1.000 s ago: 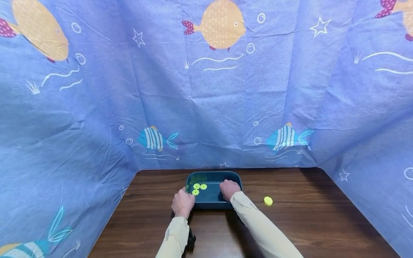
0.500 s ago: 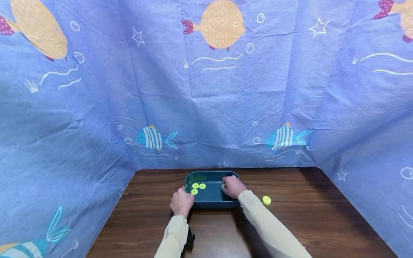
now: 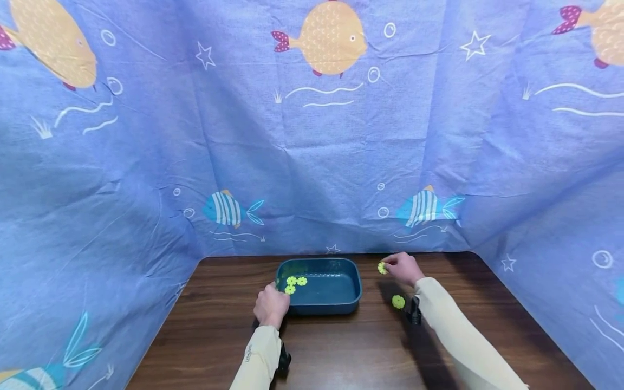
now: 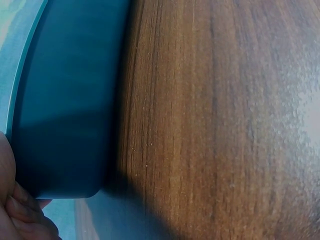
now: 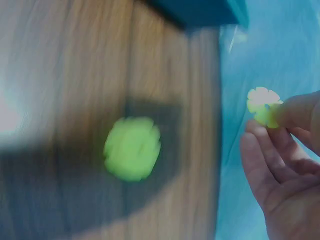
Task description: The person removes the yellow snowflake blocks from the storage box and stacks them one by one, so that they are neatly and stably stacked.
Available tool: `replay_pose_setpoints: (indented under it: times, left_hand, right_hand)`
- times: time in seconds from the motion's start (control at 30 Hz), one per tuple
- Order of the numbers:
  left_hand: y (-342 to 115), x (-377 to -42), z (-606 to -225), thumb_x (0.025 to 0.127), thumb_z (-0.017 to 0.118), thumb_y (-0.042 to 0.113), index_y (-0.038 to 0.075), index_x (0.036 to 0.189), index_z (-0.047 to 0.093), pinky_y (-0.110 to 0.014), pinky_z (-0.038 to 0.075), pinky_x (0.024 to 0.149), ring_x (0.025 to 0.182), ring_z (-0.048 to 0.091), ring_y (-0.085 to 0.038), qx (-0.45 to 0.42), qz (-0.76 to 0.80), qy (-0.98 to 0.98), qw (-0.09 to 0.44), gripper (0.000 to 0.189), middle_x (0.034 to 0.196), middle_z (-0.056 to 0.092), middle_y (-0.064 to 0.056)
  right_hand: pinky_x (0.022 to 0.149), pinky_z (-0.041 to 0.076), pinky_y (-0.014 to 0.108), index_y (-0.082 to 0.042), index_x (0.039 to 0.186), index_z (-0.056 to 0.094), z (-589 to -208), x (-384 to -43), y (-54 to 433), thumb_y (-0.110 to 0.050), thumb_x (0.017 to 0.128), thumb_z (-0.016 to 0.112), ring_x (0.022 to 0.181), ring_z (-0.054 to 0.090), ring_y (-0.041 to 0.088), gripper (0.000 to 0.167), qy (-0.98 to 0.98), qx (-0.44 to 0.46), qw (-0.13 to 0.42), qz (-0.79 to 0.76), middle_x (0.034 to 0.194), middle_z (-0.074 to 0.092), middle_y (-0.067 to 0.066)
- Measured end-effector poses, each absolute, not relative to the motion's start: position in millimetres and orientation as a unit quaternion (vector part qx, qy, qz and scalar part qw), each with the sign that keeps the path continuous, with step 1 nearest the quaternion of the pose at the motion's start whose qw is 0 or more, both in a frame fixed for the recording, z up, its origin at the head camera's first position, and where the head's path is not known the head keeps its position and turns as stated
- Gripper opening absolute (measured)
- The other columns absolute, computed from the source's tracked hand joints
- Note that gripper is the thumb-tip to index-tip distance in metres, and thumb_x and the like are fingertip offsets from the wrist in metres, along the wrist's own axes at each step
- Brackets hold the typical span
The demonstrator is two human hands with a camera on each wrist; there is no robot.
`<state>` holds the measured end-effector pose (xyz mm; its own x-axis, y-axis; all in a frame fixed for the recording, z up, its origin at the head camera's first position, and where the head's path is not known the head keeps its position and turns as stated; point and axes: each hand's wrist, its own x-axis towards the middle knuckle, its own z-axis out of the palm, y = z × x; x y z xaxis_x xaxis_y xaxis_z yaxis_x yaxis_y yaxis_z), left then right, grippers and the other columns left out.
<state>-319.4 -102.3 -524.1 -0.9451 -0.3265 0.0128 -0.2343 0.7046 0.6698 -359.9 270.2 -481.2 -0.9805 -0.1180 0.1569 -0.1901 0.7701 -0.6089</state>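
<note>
A brown wooden table [image 3: 341, 352] is seen across the lower middle of the frame. It is enclosed at the back and both sides by a blue cloth [image 3: 146, 162], on which orange fish [image 3: 326, 38], striped fish [image 3: 224, 208], stars and bubbles are printed.
</note>
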Motion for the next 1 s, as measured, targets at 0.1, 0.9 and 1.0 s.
replay_pose_setpoints:
  times: [0.1,0.9,1.0]
  left_hand:
    - [-103,-319,-524,0.087,0.060,0.015,0.000,0.132,0.064,-0.055,0.054,0.075,0.089,0.067,-0.036,0.154,-0.349,-0.922,0.066,0.047,0.117,0.070,-0.025]
    - [-102,-320,-526,0.086,0.059,0.013,0.001,0.132,0.064,-0.056,0.054,0.075,0.093,0.068,-0.040,0.152,-0.358,-0.919,0.071,0.048,0.116,0.071,-0.025]
    - [-101,-320,-526,0.086,0.059,0.014,0.001,0.132,0.065,-0.056,0.054,0.075,0.093,0.069,-0.039,0.154,-0.359,-0.918,0.071,0.047,0.115,0.071,-0.024]
  right_hand:
    - [0.065,0.054,0.034,0.006,0.108,0.074,-489,-352,293,-0.007,0.093,0.065,0.075,0.070,0.024,0.021,-0.929,0.060,0.007,0.366,0.091,0.075,0.015]
    - [0.061,0.050,0.028,0.010,0.092,0.071,-507,-332,317,0.003,0.089,0.066,0.067,0.056,0.013,0.009,-0.872,0.096,-0.148,0.457,0.075,0.066,0.003]
    - [0.061,0.049,0.028,0.009,0.091,0.071,-509,-331,316,0.002,0.088,0.067,0.068,0.057,0.012,0.009,-0.877,0.098,-0.137,0.449,0.076,0.068,0.004]
